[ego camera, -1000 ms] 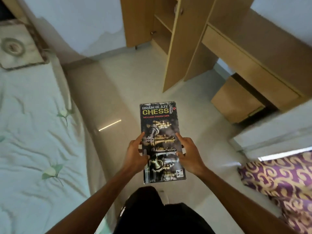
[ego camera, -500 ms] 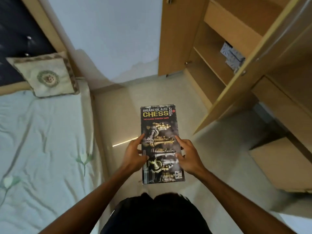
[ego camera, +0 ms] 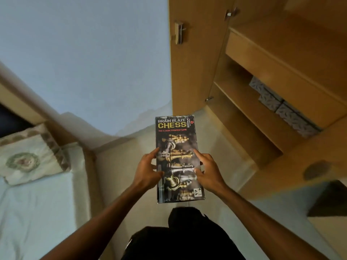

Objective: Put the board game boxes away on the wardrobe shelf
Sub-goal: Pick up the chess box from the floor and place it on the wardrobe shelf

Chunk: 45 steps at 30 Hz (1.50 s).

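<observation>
A dark chess box (ego camera: 176,139), printed with gold and silver pieces, is held flat in front of me at the middle of the view. My left hand (ego camera: 146,170) grips its left edge, thumb on the lid. My right hand (ego camera: 208,170) grips the right edge the same way. The open wooden wardrobe (ego camera: 193,72) stands ahead on the right. Its shelves (ego camera: 242,102) are in view, and one of them holds grey patterned boxes (ego camera: 285,107).
A bed with a pale sheet (ego camera: 37,207) and an embroidered pillow (ego camera: 28,158) lies on the left. The open wardrobe door (ego camera: 293,164) crosses the right side. Pale floor (ego camera: 120,162) runs between bed and wardrobe. A blue wall (ego camera: 84,59) is behind.
The view has swung up and closer to the wardrobe, so its shelves and the grey boxes now show. Both hands hold the chess box the same way.
</observation>
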Tool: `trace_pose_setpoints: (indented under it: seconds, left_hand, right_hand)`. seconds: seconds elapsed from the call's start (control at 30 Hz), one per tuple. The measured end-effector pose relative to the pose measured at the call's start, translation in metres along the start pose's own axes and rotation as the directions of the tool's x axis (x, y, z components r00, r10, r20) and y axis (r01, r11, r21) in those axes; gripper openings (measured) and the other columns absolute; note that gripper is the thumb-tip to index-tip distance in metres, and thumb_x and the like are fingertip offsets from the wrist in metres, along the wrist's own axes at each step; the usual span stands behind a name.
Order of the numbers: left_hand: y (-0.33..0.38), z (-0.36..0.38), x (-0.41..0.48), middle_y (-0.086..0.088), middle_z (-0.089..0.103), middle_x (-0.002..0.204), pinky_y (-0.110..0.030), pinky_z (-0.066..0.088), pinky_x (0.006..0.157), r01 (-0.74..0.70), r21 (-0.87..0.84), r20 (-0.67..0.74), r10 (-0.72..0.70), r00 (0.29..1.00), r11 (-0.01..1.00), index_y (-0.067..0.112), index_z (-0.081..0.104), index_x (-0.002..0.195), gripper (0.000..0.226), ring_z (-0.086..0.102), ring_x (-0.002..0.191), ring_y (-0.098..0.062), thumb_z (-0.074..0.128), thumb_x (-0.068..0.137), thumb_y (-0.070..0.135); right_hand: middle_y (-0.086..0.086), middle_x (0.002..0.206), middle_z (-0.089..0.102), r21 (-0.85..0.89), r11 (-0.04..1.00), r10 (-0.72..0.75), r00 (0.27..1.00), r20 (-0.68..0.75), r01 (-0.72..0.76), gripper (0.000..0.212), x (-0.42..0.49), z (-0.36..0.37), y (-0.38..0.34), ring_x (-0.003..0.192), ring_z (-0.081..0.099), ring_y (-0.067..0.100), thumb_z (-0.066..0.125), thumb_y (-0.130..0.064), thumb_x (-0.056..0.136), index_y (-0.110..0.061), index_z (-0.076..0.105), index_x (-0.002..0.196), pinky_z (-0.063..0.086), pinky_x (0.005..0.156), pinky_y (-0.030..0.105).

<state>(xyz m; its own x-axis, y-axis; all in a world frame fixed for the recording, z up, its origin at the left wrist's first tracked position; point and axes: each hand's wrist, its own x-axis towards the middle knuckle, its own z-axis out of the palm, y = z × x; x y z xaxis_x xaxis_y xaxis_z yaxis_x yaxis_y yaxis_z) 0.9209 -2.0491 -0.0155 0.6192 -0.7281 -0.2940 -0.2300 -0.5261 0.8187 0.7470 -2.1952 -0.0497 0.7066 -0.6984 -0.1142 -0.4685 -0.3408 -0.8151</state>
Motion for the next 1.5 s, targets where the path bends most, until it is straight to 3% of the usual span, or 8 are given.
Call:
trace_pose_setpoints:
  seconds: [0.37, 0.57, 0.73, 0.97, 1.13, 1.23, 1.33, 1.5]
  left_hand:
    - [0.126, -0.001, 0.307, -0.004, 0.048, 0.133, -0.039, 0.058, 0.082, -0.155, 0.024, 0.132, 0.151, 0.980, 0.988, 0.028, 0.039, 0.144, 0.083, 0.058, 0.110, -0.025, 0.082, 0.073, 0.022]
    - [0.229, 0.024, 0.461, 0.023, 0.056, 0.097, -0.010, 0.050, 0.063, -0.362, -0.097, 0.337, 0.372, 0.865, 0.927, 0.048, 0.046, 0.108, 0.065, 0.063, 0.083, 0.009, 0.081, 0.073, 0.006]
    - [0.311, 0.066, 0.565, 0.024, 0.058, 0.102, -0.012, 0.052, 0.070, -0.444, -0.178, 0.444, 0.474, 0.760, 0.878, 0.045, 0.047, 0.112, 0.068, 0.062, 0.087, 0.010, 0.078, 0.074, -0.002]
    - [0.410, 0.160, 0.694, 0.009, 0.065, 0.108, -0.028, 0.054, 0.088, -0.312, -0.290, 0.534, 0.424, 0.731, 0.904, 0.010, 0.058, 0.122, 0.056, 0.065, 0.099, -0.012, 0.070, 0.073, -0.016]
    - [0.463, 0.227, 0.770, -0.007, 0.059, 0.127, -0.044, 0.053, 0.094, -0.372, -0.073, 0.464, 0.361, 0.809, 0.926, 0.010, 0.059, 0.115, 0.049, 0.062, 0.112, -0.032, 0.079, 0.071, -0.001]
    - [0.491, 0.245, 0.796, -0.005, 0.054, 0.137, -0.037, 0.048, 0.101, -0.459, 0.050, 0.587, 0.346, 0.732, 0.887, 0.016, 0.056, 0.127, 0.070, 0.055, 0.123, -0.025, 0.088, 0.065, 0.021]
    - [0.510, 0.250, 0.814, -0.002, 0.029, 0.151, -0.043, 0.028, 0.115, -0.683, 0.201, 0.735, 0.354, 0.579, 0.702, 0.030, 0.038, 0.143, 0.108, 0.029, 0.136, -0.021, 0.092, 0.050, 0.045]
    - [0.531, 0.247, 0.833, -0.005, 0.021, 0.155, -0.052, 0.013, 0.114, -0.740, 0.476, 0.656, 0.370, 0.658, 0.475, 0.035, 0.035, 0.144, 0.107, 0.017, 0.141, -0.028, 0.085, 0.052, 0.057]
  right_hand:
    - [0.002, 0.119, 0.046, -0.010, 0.998, 0.063, 0.986, -0.156, -0.065, 0.074, 0.275, -0.100, 0.003, 0.102, 0.052, 0.011, 0.057, 0.000, 0.088, -0.032, 0.029, 0.148, 0.052, 0.090, 0.029]
    - [0.001, 0.132, 0.046, 0.028, 0.991, 0.132, 0.922, -0.364, -0.131, 0.076, 0.392, -0.172, 0.021, 0.118, 0.049, 0.014, 0.059, 0.004, 0.086, -0.034, 0.033, 0.146, 0.053, 0.093, 0.031]
    - [0.007, 0.118, 0.050, 0.033, 0.981, 0.180, 0.843, -0.506, -0.190, 0.074, 0.465, -0.247, 0.038, 0.106, 0.052, 0.020, 0.058, 0.007, 0.084, -0.030, 0.036, 0.145, 0.052, 0.088, 0.038]
    - [0.003, 0.113, 0.056, 0.032, 0.977, 0.192, 0.800, -0.568, -0.211, 0.071, 0.566, -0.364, 0.087, 0.106, 0.054, 0.016, 0.056, 0.010, 0.083, -0.024, 0.039, 0.143, 0.042, 0.074, 0.005]
    - [-0.009, 0.106, 0.055, 0.131, 0.988, 0.136, 0.861, -0.490, -0.081, 0.071, 0.624, -0.443, 0.102, 0.077, 0.064, -0.011, 0.038, 0.031, 0.080, -0.012, 0.036, 0.137, 0.044, 0.053, 0.002]
    - [-0.021, 0.113, 0.046, 0.115, 0.992, 0.100, 0.872, -0.479, -0.051, 0.061, 0.651, -0.473, 0.115, 0.099, 0.058, -0.016, 0.039, 0.029, 0.080, -0.008, 0.053, 0.128, 0.045, 0.066, 0.000]
    - [-0.020, 0.121, 0.044, 0.045, 0.997, 0.080, 0.887, -0.455, -0.067, 0.050, 0.671, -0.499, 0.135, 0.099, 0.057, -0.011, 0.048, 0.022, 0.080, -0.004, 0.062, 0.119, 0.043, 0.067, -0.002]
    - [-0.002, 0.129, 0.049, -0.057, 0.996, 0.033, 0.898, -0.438, -0.064, 0.043, 0.697, -0.516, 0.167, 0.120, 0.049, 0.001, 0.052, 0.012, 0.083, -0.010, 0.062, 0.119, 0.036, 0.085, -0.003]
